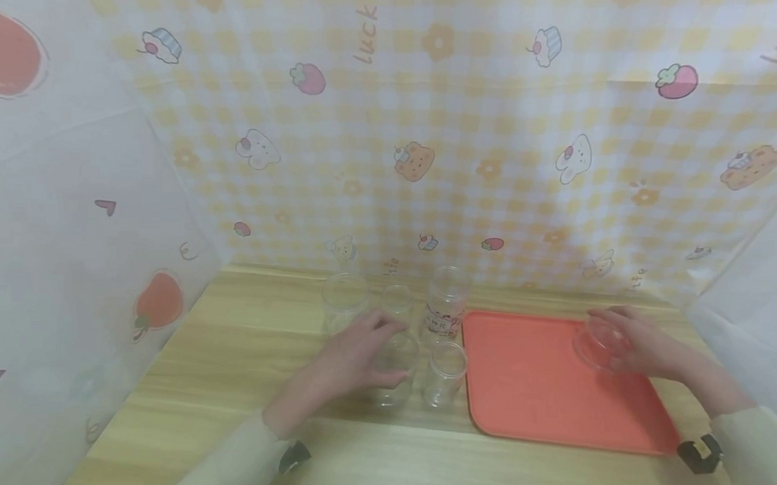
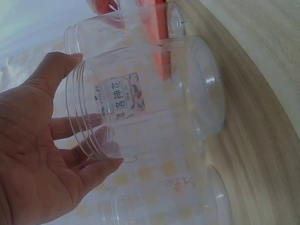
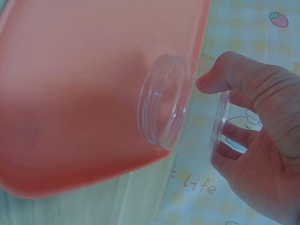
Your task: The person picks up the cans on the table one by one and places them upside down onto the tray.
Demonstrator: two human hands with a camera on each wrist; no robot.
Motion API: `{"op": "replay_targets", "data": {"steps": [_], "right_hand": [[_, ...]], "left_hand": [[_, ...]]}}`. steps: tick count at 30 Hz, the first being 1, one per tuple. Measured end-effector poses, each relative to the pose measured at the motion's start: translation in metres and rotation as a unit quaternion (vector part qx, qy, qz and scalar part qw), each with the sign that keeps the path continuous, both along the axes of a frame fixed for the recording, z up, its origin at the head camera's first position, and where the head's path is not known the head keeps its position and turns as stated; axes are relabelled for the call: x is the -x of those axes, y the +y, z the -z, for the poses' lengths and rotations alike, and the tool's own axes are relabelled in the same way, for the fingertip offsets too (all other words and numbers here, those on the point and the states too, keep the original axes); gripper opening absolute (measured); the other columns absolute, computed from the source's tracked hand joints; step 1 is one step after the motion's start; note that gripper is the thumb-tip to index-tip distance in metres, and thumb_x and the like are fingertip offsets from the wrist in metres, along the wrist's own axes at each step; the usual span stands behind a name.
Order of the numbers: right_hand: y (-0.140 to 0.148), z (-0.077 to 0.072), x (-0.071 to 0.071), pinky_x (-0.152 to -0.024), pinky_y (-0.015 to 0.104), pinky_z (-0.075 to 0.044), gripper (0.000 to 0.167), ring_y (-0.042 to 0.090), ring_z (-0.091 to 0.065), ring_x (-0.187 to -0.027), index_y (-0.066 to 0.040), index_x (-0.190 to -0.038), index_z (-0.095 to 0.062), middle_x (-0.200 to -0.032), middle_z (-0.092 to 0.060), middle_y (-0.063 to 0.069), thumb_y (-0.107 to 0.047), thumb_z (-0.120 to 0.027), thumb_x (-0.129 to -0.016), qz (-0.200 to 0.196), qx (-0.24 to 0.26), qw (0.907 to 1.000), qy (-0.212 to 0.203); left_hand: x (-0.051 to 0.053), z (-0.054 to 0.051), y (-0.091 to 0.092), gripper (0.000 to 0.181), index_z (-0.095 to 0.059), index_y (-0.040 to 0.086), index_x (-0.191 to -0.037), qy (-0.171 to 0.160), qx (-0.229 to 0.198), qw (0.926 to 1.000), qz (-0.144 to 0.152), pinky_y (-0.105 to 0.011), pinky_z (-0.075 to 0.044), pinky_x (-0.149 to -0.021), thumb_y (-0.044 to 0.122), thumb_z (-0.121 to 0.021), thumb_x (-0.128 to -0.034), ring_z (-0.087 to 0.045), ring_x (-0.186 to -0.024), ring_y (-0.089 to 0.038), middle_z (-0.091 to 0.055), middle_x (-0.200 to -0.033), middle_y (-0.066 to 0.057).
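At the left of the wooden counter, a wide clear jar stands behind the left of the two hands, whose thumb and curled fingers grasp the rim of a nearer clear jar. Next come a small clear container farther back, a tall labelled jar and, in front of that, a smaller clear jar, both just beside the red tray. At the tray's far right, the right hand grips another transparent jar, its threaded mouth facing away from the palm, though whether it touches the tray I cannot tell.
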State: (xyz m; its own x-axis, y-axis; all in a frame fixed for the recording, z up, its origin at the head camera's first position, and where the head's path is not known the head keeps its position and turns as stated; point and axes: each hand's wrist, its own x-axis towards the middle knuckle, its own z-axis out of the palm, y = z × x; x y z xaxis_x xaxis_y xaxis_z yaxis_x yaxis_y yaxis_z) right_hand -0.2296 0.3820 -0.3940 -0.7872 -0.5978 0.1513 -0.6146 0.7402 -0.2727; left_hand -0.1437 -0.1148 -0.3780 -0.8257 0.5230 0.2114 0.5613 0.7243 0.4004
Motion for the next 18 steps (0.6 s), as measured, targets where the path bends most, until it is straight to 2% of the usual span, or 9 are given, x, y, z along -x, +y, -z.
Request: {"op": "replay_targets", "data": {"steps": [11,18], "right_hand": [[0.0009,-0.002,0.0001,-0.073,0.058,-0.052,0.081,0.051,-0.052,-0.105,0.006,-0.13,-0.051,-0.12,-0.051,0.035,-0.01,-0.094,-0.063,-0.012,-0.007,0.9998,0.012],[0.0024,-0.0054,-0.0019,-0.077,0.062,-0.051,0.081,0.051,-0.05,-0.11,0.004,-0.138,-0.046,-0.129,-0.046,0.034,-0.016,-0.091,-0.073,0.003,0.005,0.9995,-0.032]], "left_hand": [[0.0012,-0.0012,0.0029,0.072,-0.057,0.002,-0.139,0.005,0.043,0.9991,0.001,-0.033,-0.056,-0.088,0.04,-0.084,-0.0837,-0.056,-0.109,-0.022,-0.056,-0.128,-0.01],[-0.0005,-0.0027,0.0031,0.071,-0.056,0.004,-0.141,0.014,0.053,0.9985,0.004,-0.034,-0.057,-0.086,0.042,-0.08,-0.0861,-0.056,-0.112,-0.023,-0.056,-0.131,-0.009]]}}
